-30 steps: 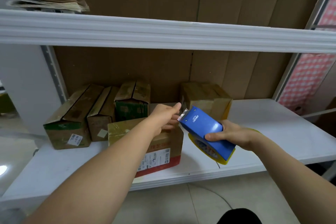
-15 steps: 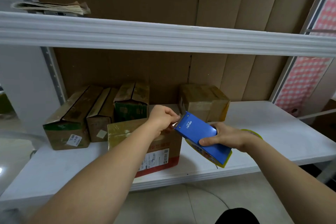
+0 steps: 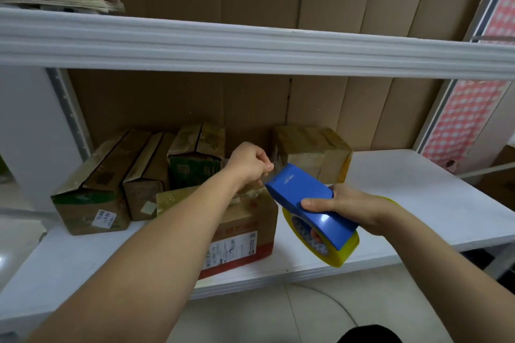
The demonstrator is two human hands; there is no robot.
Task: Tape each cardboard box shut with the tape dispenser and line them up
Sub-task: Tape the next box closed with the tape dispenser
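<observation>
Pulling tape free: left hand [image 3: 250, 163] now fisted, pinching the tape end at the dispenser [image 3: 309, 209] mouth, fingers no longer extended. R hand [image 3: 351, 207] grips dispenser w/ roll. Front-edge box [image 3: 245, 231] on the shelf [image 3: 418, 203] likely next.

Both bare forearms reach forward. The left hand [image 3: 249, 163] pinches the clear tape end with curled fingers, while the right hand [image 3: 349, 207] grips the blue plastic tape dispenser [image 3: 309, 205], thumb lying across its top.
</observation>
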